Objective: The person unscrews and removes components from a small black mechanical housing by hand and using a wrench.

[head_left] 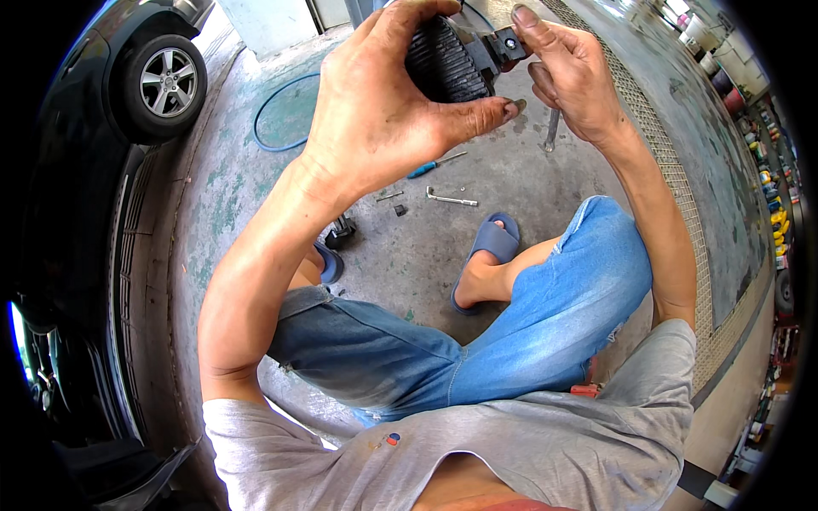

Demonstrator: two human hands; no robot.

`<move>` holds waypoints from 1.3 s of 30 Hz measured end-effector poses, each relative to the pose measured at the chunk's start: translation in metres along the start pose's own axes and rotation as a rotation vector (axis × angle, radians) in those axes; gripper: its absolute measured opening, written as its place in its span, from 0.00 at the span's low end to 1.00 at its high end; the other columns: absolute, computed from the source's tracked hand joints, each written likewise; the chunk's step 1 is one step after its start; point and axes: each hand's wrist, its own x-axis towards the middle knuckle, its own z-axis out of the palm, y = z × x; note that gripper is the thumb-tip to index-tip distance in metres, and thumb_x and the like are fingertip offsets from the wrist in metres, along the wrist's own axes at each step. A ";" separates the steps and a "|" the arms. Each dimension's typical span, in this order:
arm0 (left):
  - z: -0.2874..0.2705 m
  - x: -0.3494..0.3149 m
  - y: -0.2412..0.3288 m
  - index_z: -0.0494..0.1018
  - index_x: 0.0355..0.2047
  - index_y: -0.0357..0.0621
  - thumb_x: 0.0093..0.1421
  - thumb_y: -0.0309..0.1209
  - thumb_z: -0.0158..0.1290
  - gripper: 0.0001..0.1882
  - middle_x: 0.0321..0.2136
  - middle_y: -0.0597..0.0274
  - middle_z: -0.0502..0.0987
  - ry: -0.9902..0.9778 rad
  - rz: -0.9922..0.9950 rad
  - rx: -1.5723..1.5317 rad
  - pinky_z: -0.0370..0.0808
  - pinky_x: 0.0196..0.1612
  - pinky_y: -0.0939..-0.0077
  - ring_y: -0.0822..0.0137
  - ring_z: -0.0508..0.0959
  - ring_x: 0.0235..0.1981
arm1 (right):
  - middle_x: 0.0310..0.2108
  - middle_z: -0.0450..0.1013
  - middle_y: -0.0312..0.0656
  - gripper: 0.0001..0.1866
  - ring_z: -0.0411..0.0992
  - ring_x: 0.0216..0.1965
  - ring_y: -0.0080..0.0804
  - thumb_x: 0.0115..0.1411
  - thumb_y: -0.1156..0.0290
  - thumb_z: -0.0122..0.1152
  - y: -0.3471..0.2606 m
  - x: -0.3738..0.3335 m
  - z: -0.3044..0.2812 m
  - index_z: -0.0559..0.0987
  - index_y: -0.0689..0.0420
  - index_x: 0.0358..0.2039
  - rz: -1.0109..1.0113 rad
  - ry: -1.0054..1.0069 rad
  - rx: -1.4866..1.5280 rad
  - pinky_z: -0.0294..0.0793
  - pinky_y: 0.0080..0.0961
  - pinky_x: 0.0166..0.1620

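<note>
Up at the top of the head view, my left hand (375, 102) is wrapped around a black, ribbed, rounded part (439, 64). Its thumb stretches along the part's lower side, and the top of the part runs out of view. A small black block (509, 44) with a round metal spot juts from the part's right side. My right hand (575, 77) is closed beside that block, its thumb and fingertips close to it. Below its curled fingers sticks out the metal end of a wrench (552, 132); the rest is hidden in the hand.
On the concrete lie a blue-handled screwdriver (423, 171), an angled socket wrench (452, 200), a small black piece (400, 209) and a black tool (341, 232). A blue hose (258, 128) curls behind. Left stands a dark car (77, 94); right runs a floor grating (677, 170).
</note>
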 end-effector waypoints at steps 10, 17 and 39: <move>0.002 -0.001 -0.001 0.71 0.51 0.33 0.42 0.41 0.76 0.40 0.41 0.48 0.78 -0.017 -0.187 -0.074 0.79 0.46 0.70 0.62 0.81 0.42 | 0.26 0.74 0.32 0.28 0.55 0.13 0.09 0.64 0.49 0.64 -0.008 -0.002 0.003 0.80 0.63 0.48 0.009 -0.075 -0.083 0.51 0.13 0.16; 0.001 0.002 0.011 0.76 0.44 0.32 0.49 0.44 0.73 0.32 0.32 0.59 0.80 -0.025 -0.445 -0.498 0.78 0.36 0.77 0.70 0.80 0.30 | 0.17 0.67 0.28 0.22 0.53 0.12 0.10 0.65 0.52 0.62 -0.004 -0.003 0.003 0.82 0.62 0.34 0.015 -0.033 -0.193 0.49 0.16 0.16; -0.009 -0.009 -0.018 0.73 0.45 0.26 0.51 0.57 0.68 0.41 0.23 0.59 0.76 -0.862 -0.590 -0.333 0.77 0.23 0.79 0.71 0.79 0.21 | 0.29 0.80 0.40 0.23 0.74 0.34 0.22 0.64 0.54 0.62 0.011 0.002 0.013 0.84 0.66 0.37 0.024 -0.386 -0.193 0.72 0.23 0.37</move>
